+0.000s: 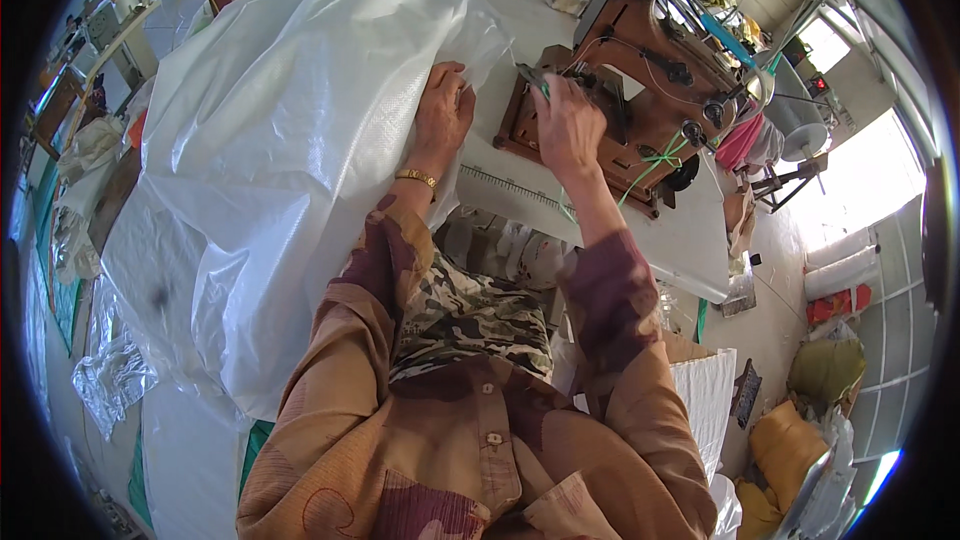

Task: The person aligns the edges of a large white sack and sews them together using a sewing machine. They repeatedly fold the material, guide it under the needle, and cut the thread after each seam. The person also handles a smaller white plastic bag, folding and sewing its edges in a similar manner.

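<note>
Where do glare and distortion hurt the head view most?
Head view: the bright opening at right is blown out white; head view: glare streaks the white plastic sheet; head view: fisheye bowing grows toward the black rim; head view: the brown sewing machine reads fairly clearly.

A sewing workshop: a brown sewing machine stands on the worktop beside the right hand, white woven sheeting spreads left of the left hand, and white rolls lie well beyond the right.
</note>
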Available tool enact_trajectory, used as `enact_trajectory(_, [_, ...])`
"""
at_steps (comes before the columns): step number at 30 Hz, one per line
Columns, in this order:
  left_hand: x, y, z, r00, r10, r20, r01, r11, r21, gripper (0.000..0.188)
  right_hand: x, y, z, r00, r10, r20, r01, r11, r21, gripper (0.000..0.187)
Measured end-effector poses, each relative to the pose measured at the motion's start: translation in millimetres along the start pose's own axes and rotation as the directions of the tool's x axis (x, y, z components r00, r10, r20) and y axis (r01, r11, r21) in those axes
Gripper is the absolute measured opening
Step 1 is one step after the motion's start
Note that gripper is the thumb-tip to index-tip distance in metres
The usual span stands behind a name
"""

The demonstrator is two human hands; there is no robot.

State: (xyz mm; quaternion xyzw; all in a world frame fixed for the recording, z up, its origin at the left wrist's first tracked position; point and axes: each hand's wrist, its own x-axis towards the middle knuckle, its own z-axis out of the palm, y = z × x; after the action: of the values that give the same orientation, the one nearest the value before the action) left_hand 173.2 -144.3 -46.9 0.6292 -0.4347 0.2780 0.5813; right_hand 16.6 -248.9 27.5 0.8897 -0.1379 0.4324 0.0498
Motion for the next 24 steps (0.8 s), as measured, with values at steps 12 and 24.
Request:
enact_trajectory(12, [-11, -15, 14, 0.997, -0.031, 0.066, 0.026, 0.996, 0.084, 0.009, -134, 66, -98, 0.956, 0.096, 0.276, -0.042, 0.98, -0.197, 0.039])
enact_trajectory(24, [-121, 152, -156, 0.597, 0.035, 0.801, 0.167, 0.972, -0.167, 0.041, -7, -79, 55, 0.989, -0.132, 0.069, 0.072, 0.827, 0.558, 0.073])
